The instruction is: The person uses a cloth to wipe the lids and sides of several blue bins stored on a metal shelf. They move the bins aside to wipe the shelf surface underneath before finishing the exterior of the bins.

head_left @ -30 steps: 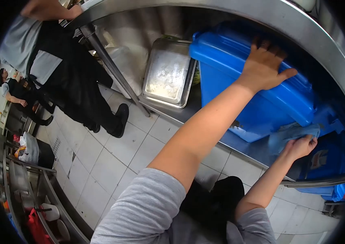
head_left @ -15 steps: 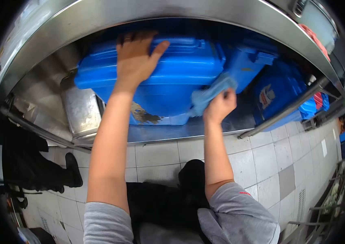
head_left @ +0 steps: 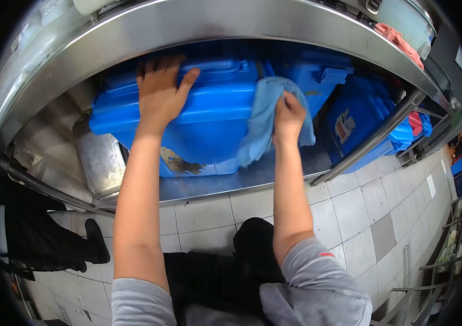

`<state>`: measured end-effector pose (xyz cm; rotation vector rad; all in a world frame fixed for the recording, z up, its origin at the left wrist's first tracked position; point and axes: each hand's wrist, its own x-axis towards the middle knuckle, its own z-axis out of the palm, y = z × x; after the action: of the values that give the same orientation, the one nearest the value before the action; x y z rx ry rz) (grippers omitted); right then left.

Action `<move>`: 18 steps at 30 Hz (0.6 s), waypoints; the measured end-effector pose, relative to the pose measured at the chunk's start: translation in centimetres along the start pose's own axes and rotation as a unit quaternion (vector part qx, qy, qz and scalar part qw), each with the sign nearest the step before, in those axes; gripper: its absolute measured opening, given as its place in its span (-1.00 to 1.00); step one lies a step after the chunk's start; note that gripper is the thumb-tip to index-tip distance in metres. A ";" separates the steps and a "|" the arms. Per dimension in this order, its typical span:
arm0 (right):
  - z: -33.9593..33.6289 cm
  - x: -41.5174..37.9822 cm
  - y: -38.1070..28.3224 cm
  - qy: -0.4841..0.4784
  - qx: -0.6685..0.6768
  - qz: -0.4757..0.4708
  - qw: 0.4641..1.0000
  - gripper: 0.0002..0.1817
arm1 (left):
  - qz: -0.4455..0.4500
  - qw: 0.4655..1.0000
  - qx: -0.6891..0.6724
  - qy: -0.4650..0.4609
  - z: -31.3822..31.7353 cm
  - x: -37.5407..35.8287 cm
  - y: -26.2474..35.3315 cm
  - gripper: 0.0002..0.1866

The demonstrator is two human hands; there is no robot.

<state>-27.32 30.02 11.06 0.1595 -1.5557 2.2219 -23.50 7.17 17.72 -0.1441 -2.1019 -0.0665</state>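
Your left hand point(head_left: 158, 93) lies flat and open on the lid of the blue bin point(head_left: 203, 117), fingers spread, holding nothing. Your right hand point(head_left: 288, 117) is closed on a light blue cloth point(head_left: 261, 127) and presses it against the right end of the bin. The bin stands on the lower steel shelf point(head_left: 225, 182), under the steel counter point(head_left: 214, 22), beside a metal tray point(head_left: 100, 163).

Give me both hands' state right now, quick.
Left hand: open, palm flat on the blue bin lid.
Right hand: closed on the blue cloth, pressed against the bin.
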 end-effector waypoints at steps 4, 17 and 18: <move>0.9 -2.4 -1.3 0.010 -0.201 -0.232 0.952 -0.93 | -0.004 1.000 -0.007 0.001 -0.1 -0.1 0.2 -0.46; 5.2 15.9 3.2 -0.085 -0.590 -0.418 0.685 -0.82 | -0.001 0.999 0.002 -0.032 -0.7 -0.3 0.2 -0.51; 5.8 16.4 3.1 -0.072 -0.555 -0.464 0.687 -0.81 | -0.004 1.000 0.008 -0.030 -0.8 -0.2 0.2 -0.51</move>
<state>-44.23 28.26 15.83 0.5772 -1.9679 0.3290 -22.68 7.24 18.00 -0.1294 -2.1627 -0.0513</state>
